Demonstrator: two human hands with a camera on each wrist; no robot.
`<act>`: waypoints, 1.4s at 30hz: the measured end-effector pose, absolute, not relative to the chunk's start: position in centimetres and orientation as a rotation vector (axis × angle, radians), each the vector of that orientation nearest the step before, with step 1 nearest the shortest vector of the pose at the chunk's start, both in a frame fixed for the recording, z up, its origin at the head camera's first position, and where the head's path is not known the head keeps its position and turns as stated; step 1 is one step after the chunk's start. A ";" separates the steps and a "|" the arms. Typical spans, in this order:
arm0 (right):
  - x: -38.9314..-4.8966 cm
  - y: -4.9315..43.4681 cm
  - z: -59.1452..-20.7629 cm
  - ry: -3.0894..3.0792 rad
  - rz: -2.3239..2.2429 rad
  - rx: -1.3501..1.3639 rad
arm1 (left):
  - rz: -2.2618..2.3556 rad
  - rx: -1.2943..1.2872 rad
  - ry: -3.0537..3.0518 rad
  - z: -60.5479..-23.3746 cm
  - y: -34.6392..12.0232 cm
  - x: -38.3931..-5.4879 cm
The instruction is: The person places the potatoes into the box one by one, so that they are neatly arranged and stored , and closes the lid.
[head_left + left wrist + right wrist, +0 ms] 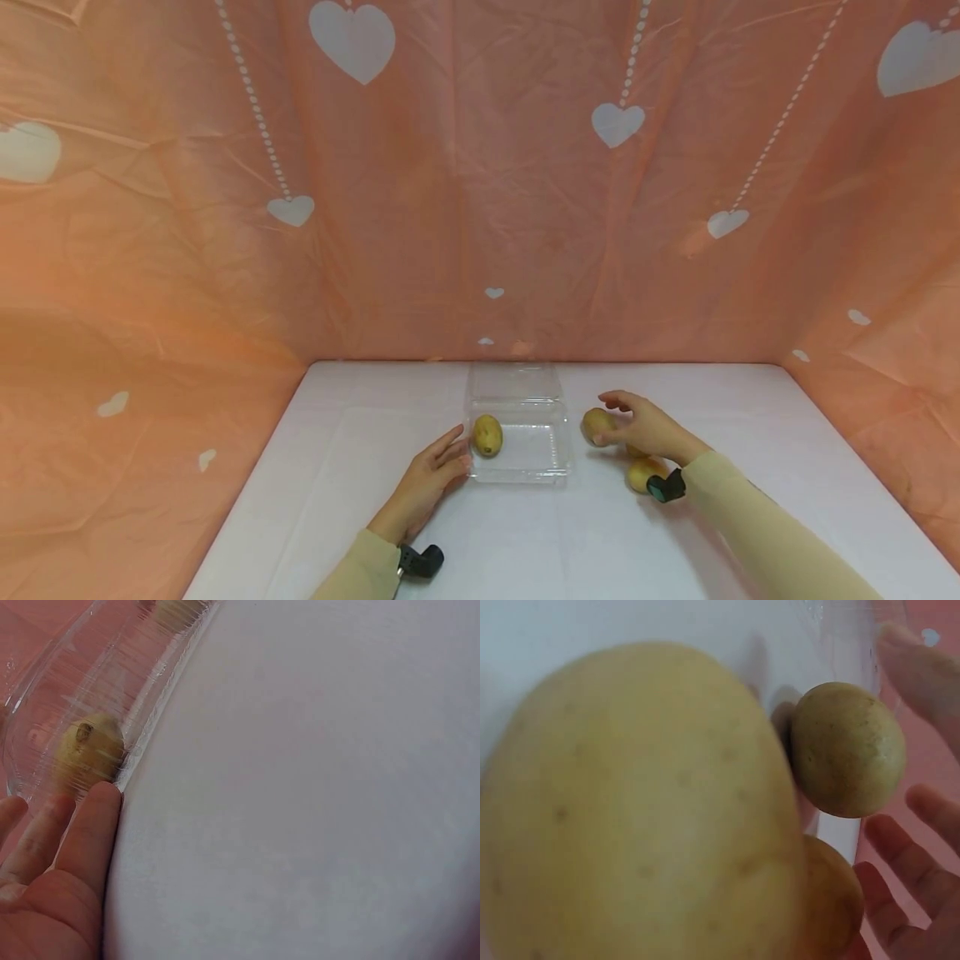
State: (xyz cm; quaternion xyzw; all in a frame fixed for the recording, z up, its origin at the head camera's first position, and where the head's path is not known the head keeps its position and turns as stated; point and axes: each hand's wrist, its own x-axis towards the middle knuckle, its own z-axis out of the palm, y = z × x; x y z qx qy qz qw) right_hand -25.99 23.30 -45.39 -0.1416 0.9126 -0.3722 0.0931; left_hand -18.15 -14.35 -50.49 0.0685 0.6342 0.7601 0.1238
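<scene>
A clear plastic clamshell box (558,479) stands with its lid (513,382) folded back. Inside it, at the left, lies a potato (487,436), seen through the plastic wall in the left wrist view too. My left hand (431,483) rests against the box's left side, fingers extended, fingertips (105,796) right at the wall. To the right of the box, my right hand (641,427) reaches over a potato (597,425); in the right wrist view its thumb and fingers are spread around that potato (847,750) with gaps between.
Two more potatoes lie under my right wrist: one (643,475) looms large in the right wrist view, the other (829,900) is partly hidden. A white table (360,450) carries everything. Orange cloth (450,208) with white hearts hangs behind and at both sides.
</scene>
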 end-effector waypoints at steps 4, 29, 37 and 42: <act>-26.0 23.2 -45.4 2.683 -1.095 -0.408 | 2.217 0.206 1.845 -50.6 -14.4 -18.2; -26.3 22.6 -45.8 2.747 -1.017 -0.367 | 2.192 0.181 1.870 -50.8 -14.3 -18.3; -26.0 22.4 -44.5 2.826 -0.996 -0.383 | 2.194 0.191 1.854 -50.8 -14.2 -18.3; -25.9 21.9 -43.2 2.864 -1.109 -0.408 | 2.193 0.179 1.864 -50.9 -14.4 -18.3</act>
